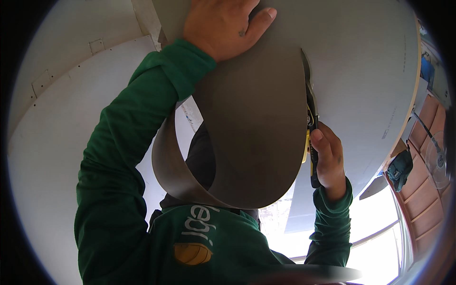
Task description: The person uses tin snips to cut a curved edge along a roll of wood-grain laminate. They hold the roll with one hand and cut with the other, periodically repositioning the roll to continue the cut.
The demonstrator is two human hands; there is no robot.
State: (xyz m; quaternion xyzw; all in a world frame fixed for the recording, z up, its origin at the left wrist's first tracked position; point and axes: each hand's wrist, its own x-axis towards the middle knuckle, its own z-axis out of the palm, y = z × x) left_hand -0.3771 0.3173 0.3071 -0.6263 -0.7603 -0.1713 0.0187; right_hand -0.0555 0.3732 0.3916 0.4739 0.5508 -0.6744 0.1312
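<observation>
A large grey sheet [361, 80] spreads across the upper right, with faint printing on it. From it a darker, wide strip [256, 123] bends down and curls back round toward my chest. My left hand [221, 28] lies flat on the sheet at the top, thumb stretched out; its fingertips are cut off by the frame's edge. In my right hand [328, 154] is a pair of tin snips [312, 114] with black and yellow handles, the dark blades pointing up along the strip's right edge. The strip partly hides one handle, and how far the blades are apart is unclear.
At the left stands a pale curved panel [52, 156] with small dark holes along its edge. On the right are a fan [437, 159], a dark green bag [400, 168] and a reddish panelled wall [427, 209]. Bright window light [380, 237] comes in at the lower right.
</observation>
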